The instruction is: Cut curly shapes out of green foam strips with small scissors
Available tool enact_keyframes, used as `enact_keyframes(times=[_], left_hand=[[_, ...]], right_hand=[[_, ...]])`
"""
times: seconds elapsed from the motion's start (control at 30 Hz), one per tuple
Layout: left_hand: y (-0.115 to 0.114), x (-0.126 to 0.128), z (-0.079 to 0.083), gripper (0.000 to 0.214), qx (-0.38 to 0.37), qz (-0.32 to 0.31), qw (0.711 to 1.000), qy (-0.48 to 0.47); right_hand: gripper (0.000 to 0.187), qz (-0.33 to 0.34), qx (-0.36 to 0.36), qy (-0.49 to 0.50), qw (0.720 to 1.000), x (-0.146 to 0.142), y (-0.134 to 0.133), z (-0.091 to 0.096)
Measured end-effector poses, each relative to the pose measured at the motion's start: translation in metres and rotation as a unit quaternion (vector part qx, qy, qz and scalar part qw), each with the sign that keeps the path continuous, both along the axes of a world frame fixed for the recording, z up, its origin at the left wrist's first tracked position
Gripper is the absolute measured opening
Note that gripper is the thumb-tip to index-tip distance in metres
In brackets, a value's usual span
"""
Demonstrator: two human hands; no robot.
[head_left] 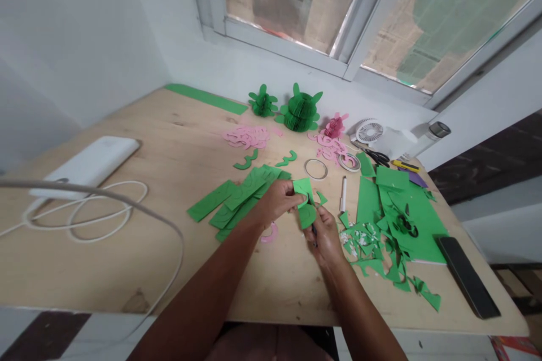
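A green paper piece [307, 217] was held above the table [288, 287], between the two hands and beside the overlapping green strips [248, 192]; it was clamped between the thumb and fingers of the left hand [278, 201], while the fingers of the right hand [328, 234] were closed around a dark tool [314, 235], probably scissors, largely hidden; whether the paper was also pinched by the right fingers could not be told; the piece was judged very light, thin and flexible, barely slippery, stiff enough to hold its shape, yet liable to crease or tear at narrow curves; hold was best taken lightly at its broad flat part, clear of the blades.
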State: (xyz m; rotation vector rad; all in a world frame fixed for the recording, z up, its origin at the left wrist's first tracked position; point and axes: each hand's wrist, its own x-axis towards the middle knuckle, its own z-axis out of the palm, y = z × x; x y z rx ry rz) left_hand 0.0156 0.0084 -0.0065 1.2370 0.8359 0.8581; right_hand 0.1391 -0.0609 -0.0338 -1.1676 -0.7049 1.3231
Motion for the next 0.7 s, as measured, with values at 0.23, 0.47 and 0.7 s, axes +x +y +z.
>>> enact_keyframes(times=[0.23, 0.47, 0.7], left_hand=[[0.0013, -0.0018, -0.0018, 0.01, 0.001, -0.004, 1.0, 0.008], [0.0016, 0.0002, -0.0023, 0.018, -0.005, 0.039, 0.999, 0.008], [0.0006, 0.0019, -0.0033, 0.016, -0.019, 0.046, 0.999, 0.002]], right_hand=[[0.046, 0.0, 0.003, 0.004, 1.0, -0.0003, 0.0007, -0.0019], [0.043, -0.005, 0.003, 0.003, 1.0, 0.0003, 0.0, 0.0004], [0.041, 0.006, 0.002, -0.002, 1.0, 0.001, 0.0, 0.0007]])
